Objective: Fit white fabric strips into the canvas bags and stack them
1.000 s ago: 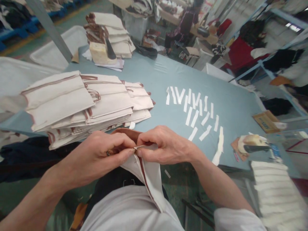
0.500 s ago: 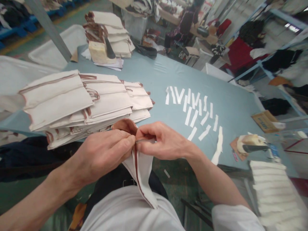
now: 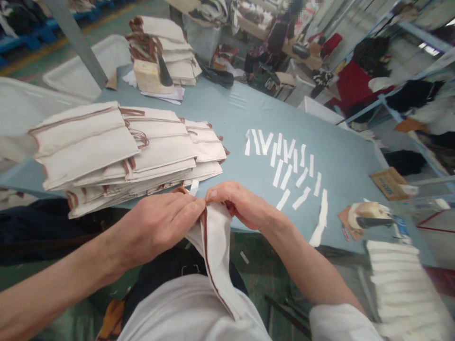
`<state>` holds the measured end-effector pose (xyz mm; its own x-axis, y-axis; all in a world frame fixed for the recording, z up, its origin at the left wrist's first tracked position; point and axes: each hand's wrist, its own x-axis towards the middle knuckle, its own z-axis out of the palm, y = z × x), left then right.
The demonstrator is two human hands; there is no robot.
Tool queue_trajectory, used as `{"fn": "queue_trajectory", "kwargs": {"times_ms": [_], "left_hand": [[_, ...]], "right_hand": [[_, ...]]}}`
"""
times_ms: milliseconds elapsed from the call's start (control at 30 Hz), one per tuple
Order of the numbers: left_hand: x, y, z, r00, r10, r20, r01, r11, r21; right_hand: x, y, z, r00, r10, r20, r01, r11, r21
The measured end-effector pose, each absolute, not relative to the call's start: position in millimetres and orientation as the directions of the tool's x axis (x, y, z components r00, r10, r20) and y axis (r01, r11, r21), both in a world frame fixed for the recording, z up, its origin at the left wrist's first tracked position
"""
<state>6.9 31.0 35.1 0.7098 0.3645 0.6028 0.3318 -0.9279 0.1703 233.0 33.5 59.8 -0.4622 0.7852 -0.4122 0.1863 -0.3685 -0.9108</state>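
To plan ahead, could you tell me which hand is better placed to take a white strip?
Probably the right hand: the white strips lie beyond it, while the left hand sits farther off. Both pinch the cream cloth.

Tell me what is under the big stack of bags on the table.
Only the blue table shows under the stack of bags, around its edges. Anything lying between them is covered.

Both forearms are bare and angle inward from below; the left hand (image 3: 156, 227) is palm down, its fingers (image 3: 188, 208) pinched tight; the right hand (image 3: 241, 206) is curled, its fingertips touching the left ones.
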Motion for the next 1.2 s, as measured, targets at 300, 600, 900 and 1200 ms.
{"fn": "queue_trajectory", "kwargs": {"times_ms": [300,600,900,1200], "left_hand": [[4,38,33,0.662,0.278,0.696,0.283,-0.953,0.111],[6,9,56,0.546,0.598,0.587,0.249,-0.785,0.567],[10,20,79,0.598,0.77,0.223,0.28,-0.461,0.842],[13,21,71,0.6,0.734,0.319,0.275,-0.563,0.779]], "right_hand": [[234,36,74,-0.588,0.74,-0.328,0.055,-0.368,-0.928],[246,25,99,-0.633,0.701,-0.329,0.02,-0.41,-0.912],[241,24,118,-0.547,0.828,-0.122,0.367,0.106,-0.924],[246,29,112,-0.65,0.747,0.14,0.365,0.468,-0.805]]}}
